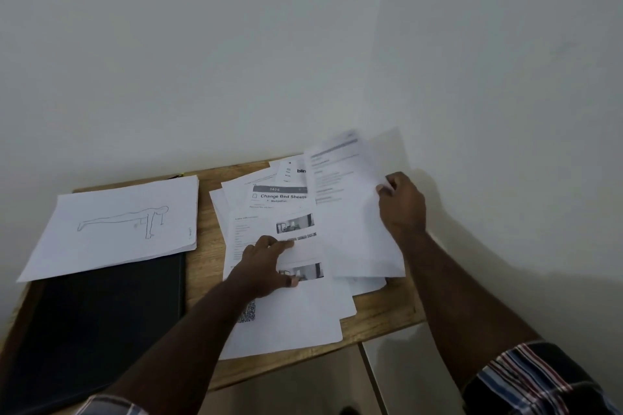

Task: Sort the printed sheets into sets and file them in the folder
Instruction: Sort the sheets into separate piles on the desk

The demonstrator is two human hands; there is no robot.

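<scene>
On the wooden counter (205, 266), left hand (266, 266) pressing flat, fingers extended, on loose printed sheets (286, 313), right hand (401, 209) pinching 1 lifted sheet (350, 212), black folder (101, 323) under a sorted stack (118, 222).

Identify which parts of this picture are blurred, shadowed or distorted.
Head view: the sheet lifted by the right hand is motion-blurred; the arm throws a soft shadow on the wall; the wide lens bends the table edge.

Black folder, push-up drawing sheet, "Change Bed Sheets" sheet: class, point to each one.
Black folder (101, 320): head view, middle of its cover.
Push-up drawing sheet (111, 239): head view, blank area below the figure.
"Change Bed Sheets" sheet (283, 196): head view, its printed heading.
</scene>
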